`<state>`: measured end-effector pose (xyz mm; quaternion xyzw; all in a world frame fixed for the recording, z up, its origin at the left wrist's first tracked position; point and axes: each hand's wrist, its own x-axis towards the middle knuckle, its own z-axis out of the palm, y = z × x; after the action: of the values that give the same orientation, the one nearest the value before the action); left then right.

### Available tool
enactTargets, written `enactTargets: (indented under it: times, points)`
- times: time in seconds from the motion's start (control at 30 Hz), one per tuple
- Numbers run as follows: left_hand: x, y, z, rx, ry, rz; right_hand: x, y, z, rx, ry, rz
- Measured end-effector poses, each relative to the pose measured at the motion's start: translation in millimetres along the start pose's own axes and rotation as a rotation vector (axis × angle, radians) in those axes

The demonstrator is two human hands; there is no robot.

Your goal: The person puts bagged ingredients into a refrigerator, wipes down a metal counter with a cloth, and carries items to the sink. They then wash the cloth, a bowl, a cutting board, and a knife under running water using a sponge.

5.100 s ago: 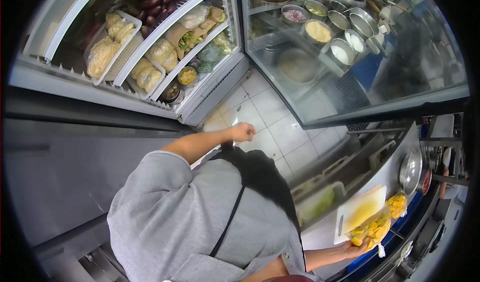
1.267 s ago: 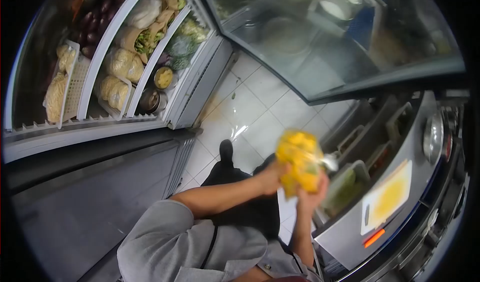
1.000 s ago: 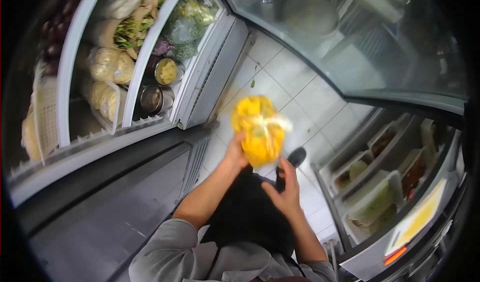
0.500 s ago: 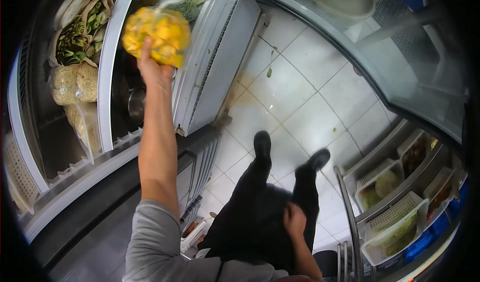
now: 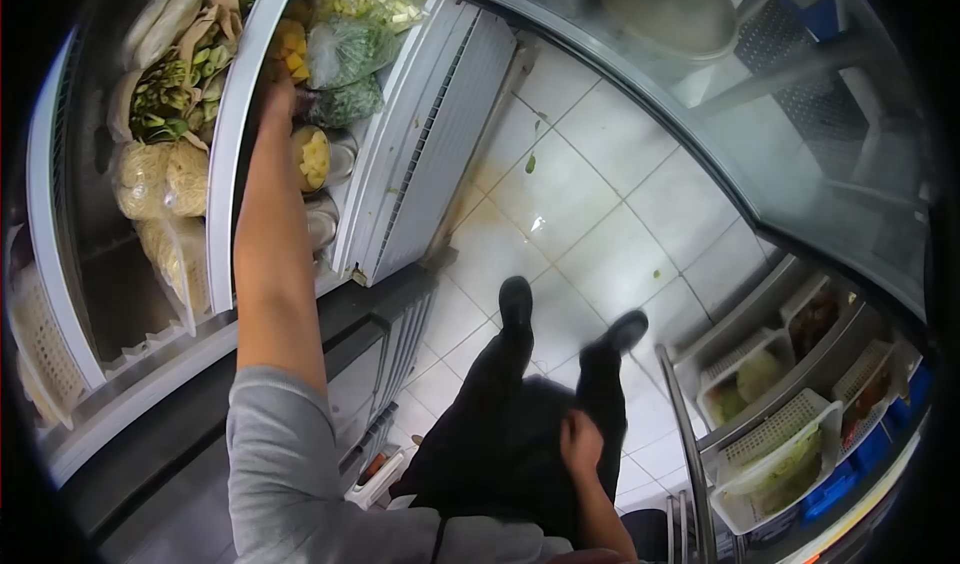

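My left hand [image 5: 277, 102] reaches in under the edge of the upper shelf of an open fridge. It is at the near end of a clear bag of yellow chopped pieces [image 5: 291, 46], its thumb against the bag; its other fingers are in shadow. Right of the bag lie bags of shredded greens [image 5: 350, 49]. Closer to me stands a metal container with pale yellow chunks [image 5: 313, 159]. My right hand [image 5: 581, 442] hangs in front of my dark trousers, fingers loosely curled, with nothing visible in it.
On the upper shelf [image 5: 222, 114] lie bagged noodles [image 5: 160, 179] and leafy greens [image 5: 180, 94]. The glass door [image 5: 690, 114] stands wide on the right. White baskets [image 5: 780, 454] with vegetables sit on a rack at lower right. Bits of leaf lie on the tiled floor [image 5: 560, 204].
My left hand has carried the yellow bag from in front of the shelves to deeper inside, left of the bagged greens. My right hand stays near my thigh.
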<state>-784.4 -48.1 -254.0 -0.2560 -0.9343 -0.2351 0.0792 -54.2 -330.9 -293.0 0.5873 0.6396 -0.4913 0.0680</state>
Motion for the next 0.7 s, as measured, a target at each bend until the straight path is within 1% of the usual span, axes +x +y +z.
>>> enactTargets:
  times: [0.03, 0.1, 0.13, 0.17, 0.2, 0.23, 0.27, 0.3, 0.33, 0.37, 0.4, 0.47, 0.5, 0.57, 0.67, 0.7]
  points:
    - [-6.1, 5.6, -5.8, -0.146, -0.062, -0.093, 0.3, -0.6, 0.6, 0.003, 0.023, -0.017]
    - [-28.1, 32.1, -23.4, -0.476, -0.224, -0.262, -9.7, -2.1, -0.1, 0.052, 0.004, 0.041]
    - [-44.0, 22.9, -23.9, -0.146, -0.129, -0.21, -13.5, -1.2, -2.9, 0.07, -0.003, 0.075]
    - [-67.6, 20.4, -26.0, 0.17, -0.043, -0.143, -23.9, -0.6, -7.0, 0.096, -0.031, 0.076]
    - [-119.2, 47.0, -42.8, -0.019, 0.093, 0.129, -31.1, 0.3, -11.2, 0.128, -0.031, 0.087]
    - [-181.1, 73.1, -46.5, -0.06, 0.337, 0.375, -41.0, 3.0, -14.1, 0.168, -0.01, 0.112]
    - [-250.1, 117.0, -72.8, -0.367, 0.033, 0.229, -53.6, 9.8, -10.7, 0.119, 0.038, 0.067]
    - [-309.7, 116.6, -68.9, -0.554, -0.183, 0.202, -69.4, 17.4, -10.7, 0.067, 0.092, 0.039]
    - [-373.1, 112.2, -73.6, -0.463, -0.465, 0.313, -85.5, 17.5, -16.3, 0.021, 0.107, 0.094]
    - [-433.1, 98.1, -65.9, -0.449, -0.676, 0.614, -97.5, 11.2, -25.6, -0.013, 0.108, 0.141]
    - [-492.3, 94.3, -79.7, -0.416, -1.18, 0.561, -111.3, 4.9, -35.6, -0.002, 0.152, 0.167]
    - [-574.0, 73.6, -99.7, -0.384, -1.732, 0.88, -146.4, -19.3, -60.5, 0.074, 0.193, 0.254]
    - [-587.0, 102.5, -137.5, -0.281, -2.058, 0.765, -154.5, -28.6, -78.4, 0.102, 0.203, 0.267]
    - [-611.6, 124.8, -169.6, -0.327, -2.087, 1.137, -175.4, -35.2, -104.3, 0.159, 0.296, 0.173]
    - [-601.5, 165.6, -196.3, -0.206, -2.168, 1.24, -217.8, -50.2, -151.9, 0.235, 0.46, 0.027]
    - [-593.0, 175.8, -193.4, -0.086, -2.049, 1.346, -229.4, -55.1, -168.5, 0.217, 0.522, -0.028]
